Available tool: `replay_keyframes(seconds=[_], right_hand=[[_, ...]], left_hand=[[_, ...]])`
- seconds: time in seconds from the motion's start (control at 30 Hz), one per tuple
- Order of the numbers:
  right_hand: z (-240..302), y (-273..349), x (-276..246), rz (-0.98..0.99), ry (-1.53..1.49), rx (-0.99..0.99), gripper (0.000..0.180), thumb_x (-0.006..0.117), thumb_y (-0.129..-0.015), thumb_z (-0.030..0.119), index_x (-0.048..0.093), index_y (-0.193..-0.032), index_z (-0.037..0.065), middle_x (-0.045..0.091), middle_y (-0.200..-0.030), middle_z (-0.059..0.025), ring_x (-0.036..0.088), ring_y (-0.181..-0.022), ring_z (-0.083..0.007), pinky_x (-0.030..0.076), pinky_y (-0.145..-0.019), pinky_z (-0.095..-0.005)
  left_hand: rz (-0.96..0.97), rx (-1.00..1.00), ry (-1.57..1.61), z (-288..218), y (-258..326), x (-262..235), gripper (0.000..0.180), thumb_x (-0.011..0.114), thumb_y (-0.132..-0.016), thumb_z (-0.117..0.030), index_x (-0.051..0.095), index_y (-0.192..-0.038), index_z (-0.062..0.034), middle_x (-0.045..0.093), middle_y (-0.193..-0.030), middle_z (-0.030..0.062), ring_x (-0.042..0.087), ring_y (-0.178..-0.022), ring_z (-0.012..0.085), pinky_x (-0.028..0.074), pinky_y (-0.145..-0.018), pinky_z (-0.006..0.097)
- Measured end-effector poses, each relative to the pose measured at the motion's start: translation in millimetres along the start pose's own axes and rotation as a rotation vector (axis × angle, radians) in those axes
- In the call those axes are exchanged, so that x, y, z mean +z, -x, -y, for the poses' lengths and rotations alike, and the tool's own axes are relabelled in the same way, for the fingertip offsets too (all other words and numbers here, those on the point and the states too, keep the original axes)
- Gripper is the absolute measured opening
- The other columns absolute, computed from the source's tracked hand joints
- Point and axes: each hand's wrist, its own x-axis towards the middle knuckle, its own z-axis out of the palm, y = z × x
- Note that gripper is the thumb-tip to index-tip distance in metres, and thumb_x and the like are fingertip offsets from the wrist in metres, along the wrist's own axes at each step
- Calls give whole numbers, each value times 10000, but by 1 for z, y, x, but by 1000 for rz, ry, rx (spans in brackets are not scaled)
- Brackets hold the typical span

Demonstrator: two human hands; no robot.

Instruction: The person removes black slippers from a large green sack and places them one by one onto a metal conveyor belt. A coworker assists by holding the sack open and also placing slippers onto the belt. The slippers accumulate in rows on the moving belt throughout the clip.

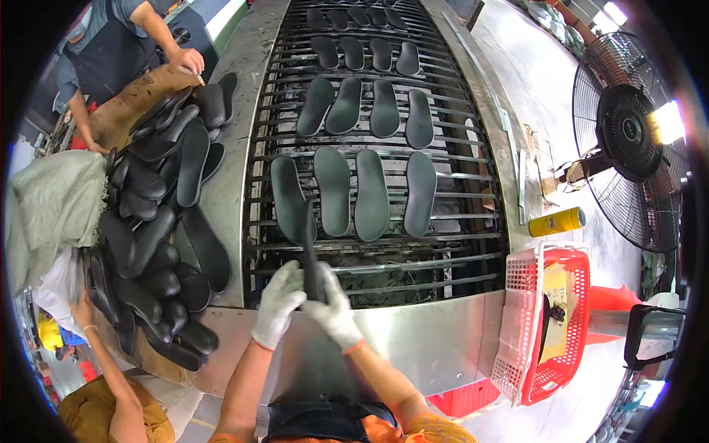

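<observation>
Both my hands wear white gloves and meet at the near edge of a black metal grate conveyor [443,255]. My left hand [279,301] and my right hand [331,304] together grip a dark insole [309,240], held on edge and pointing away from me. Just beyond it a row of dark grey insoles [371,193] lies flat on the grate, and more rows [365,107] follow farther up the belt.
A heap of black insoles [159,221] covers the table to my left, with a grey sack [55,207] beside it. Two other people work there: one's hand [186,59] at far left, another's arm [100,347] at lower left. At right: red and white baskets [572,325], a yellow can [555,221], a standing fan [628,140].
</observation>
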Motion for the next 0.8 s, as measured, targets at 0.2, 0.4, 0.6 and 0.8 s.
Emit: replay_keyframes(seconds=[0.2,0.4,0.6,0.8], right_hand=[[8,-81,-170,-569,546,-332,666,757,-693,60,601,-1336,-13,652,-1201,-204,629,-1101,-316,489,-987,-435],[-3,-131,-256,-603,1125,248,650,717,-824,339,573,-1398,69,542,-1323,-331,549,-1198,-472,458,-1027,-511],[-11,-121,-174,-478,1161,-210,480,716,-846,222,632,-1274,21,568,-1275,-293,540,-1217,-442,439,-1055,-494],[-6,-69,25,108,637,-487,462,767,-823,139,629,-1249,26,602,-1266,-224,550,-1219,-398,453,-1068,-466]], left_hand=[[-12,-46,-265,-2,-10,23,529,671,-869,5,549,-1384,22,620,-1322,126,594,-1225,217,463,-1082,357],[-206,-24,-310,22,3,-24,436,662,-894,31,590,-1323,-10,658,-1196,70,620,-1107,157,513,-1005,326],[-535,96,-395,29,53,-88,351,681,-894,12,636,-1241,-20,679,-1090,29,634,-1006,115,527,-920,286],[-866,310,-297,18,102,-152,330,663,-887,39,650,-1214,-2,710,-1086,46,674,-984,121,551,-891,277]])
